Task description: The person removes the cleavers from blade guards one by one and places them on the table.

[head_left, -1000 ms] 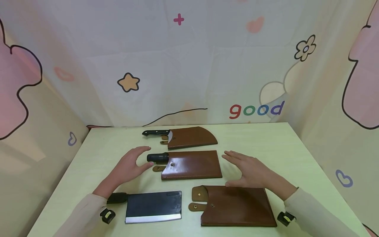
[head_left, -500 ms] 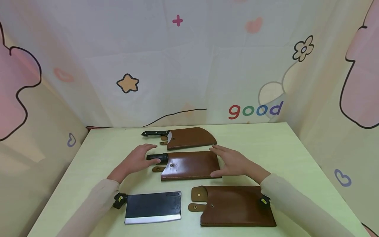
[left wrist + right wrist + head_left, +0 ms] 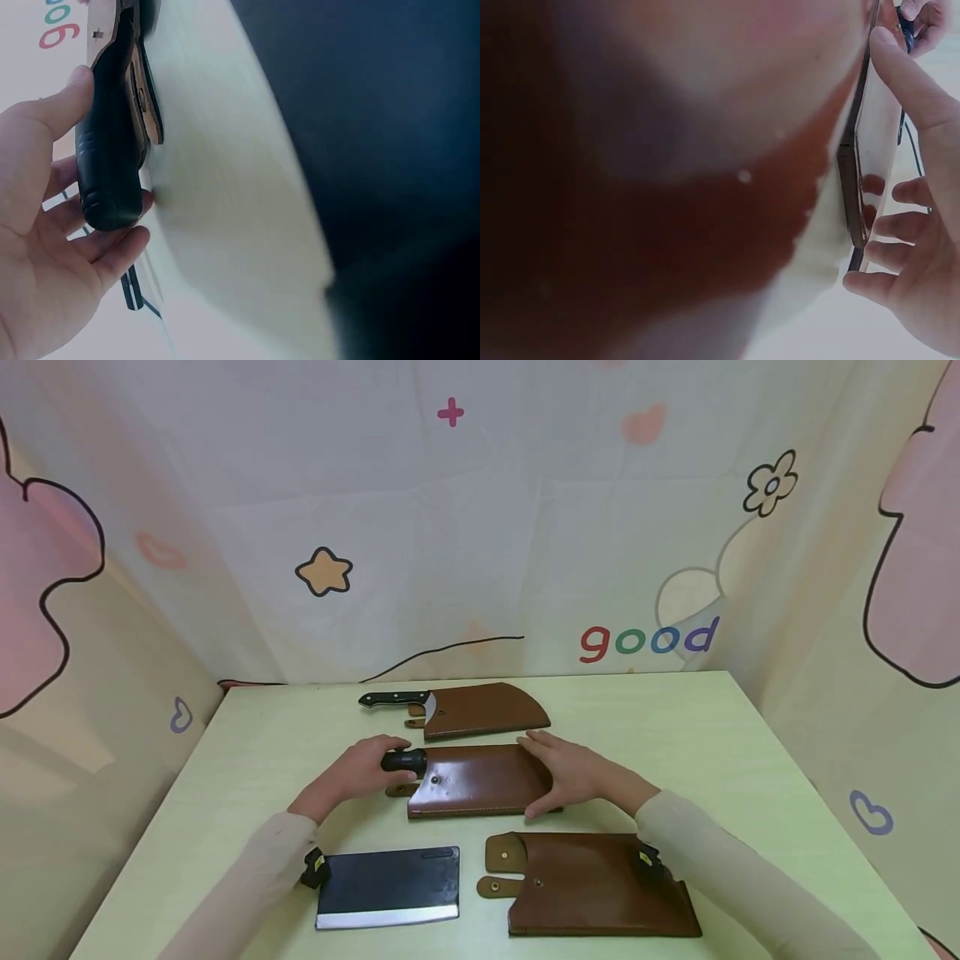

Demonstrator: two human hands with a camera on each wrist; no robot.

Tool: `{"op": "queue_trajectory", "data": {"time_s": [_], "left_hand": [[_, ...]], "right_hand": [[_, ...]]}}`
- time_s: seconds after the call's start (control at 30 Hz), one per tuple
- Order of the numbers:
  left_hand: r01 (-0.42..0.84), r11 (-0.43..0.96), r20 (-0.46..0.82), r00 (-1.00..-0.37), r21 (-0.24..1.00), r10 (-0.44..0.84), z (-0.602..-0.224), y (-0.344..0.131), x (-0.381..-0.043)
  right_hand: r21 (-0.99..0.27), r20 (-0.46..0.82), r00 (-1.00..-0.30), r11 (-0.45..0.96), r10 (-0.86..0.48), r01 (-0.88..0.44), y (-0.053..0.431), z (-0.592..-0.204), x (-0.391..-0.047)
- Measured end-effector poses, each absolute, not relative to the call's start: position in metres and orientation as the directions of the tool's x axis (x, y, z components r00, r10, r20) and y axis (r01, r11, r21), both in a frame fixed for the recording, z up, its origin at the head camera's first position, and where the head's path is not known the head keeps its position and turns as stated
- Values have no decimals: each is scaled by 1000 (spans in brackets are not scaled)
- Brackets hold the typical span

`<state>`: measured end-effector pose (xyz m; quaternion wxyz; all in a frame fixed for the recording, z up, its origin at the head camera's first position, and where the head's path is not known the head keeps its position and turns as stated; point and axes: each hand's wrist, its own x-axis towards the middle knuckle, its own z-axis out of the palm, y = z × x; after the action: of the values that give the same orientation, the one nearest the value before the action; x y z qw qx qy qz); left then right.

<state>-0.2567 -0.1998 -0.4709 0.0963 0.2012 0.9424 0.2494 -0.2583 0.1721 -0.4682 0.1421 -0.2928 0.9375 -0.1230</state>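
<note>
In the middle of the table, a cleaver with a black handle (image 3: 403,761) lies in a glossy brown leather sheath (image 3: 480,781). My left hand (image 3: 366,768) holds that handle, thumb on the near side and fingers reaching round beneath its end, as the left wrist view shows. Over the sheath's right end is my right hand (image 3: 573,772), thumb at the near edge and fingers spread towards the far edge. Its fingers (image 3: 900,225) are nearly straight beside the leather; whether every fingertip touches cannot be told. Snap straps (image 3: 146,101) hang loose by the handle.
Behind lies a black-handled knife (image 3: 393,697) in a curved brown sheath (image 3: 487,708). A bare black cleaver (image 3: 387,885) rests front left, its handle hidden by my left forearm. Front right is a larger brown sheath (image 3: 585,885), partly under my right sleeve (image 3: 697,835).
Both hands have moved inwards to the middle sheathed cleaver. The left has gone round its handle; the right has come left over the sheath's end. The knives and sheaths look unmoved.
</note>
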Motion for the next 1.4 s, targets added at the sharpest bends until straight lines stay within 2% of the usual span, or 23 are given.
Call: {"op": "queue_trajectory", "data": {"time_s": [0.27, 0.5, 0.83, 1.07, 1.4], "left_hand": [[371, 776, -45, -890, 510, 454, -477, -199, -260], [395, 778, -17, -887, 489, 461, -480, -199, -260], [369, 806, -8, -908, 462, 420, -480, -196, -260], [381, 806, 25, -909, 452, 416, -477, -195, -255], [428, 786, 139, -901, 447, 411, -466, -196, -246]], "right_hand": [[-315, -229, -771, 795, -594, -519, 171, -474, -262], [-295, -203, -776, 793, -598, -533, 171, -477, -262], [-226, -184, -788, 806, -587, -547, 169, -472, -260], [-251, -100, -778, 773, -620, -583, 174, -471, -256], [-267, 10, -783, 753, -621, -601, 180, -463, -247]]}}
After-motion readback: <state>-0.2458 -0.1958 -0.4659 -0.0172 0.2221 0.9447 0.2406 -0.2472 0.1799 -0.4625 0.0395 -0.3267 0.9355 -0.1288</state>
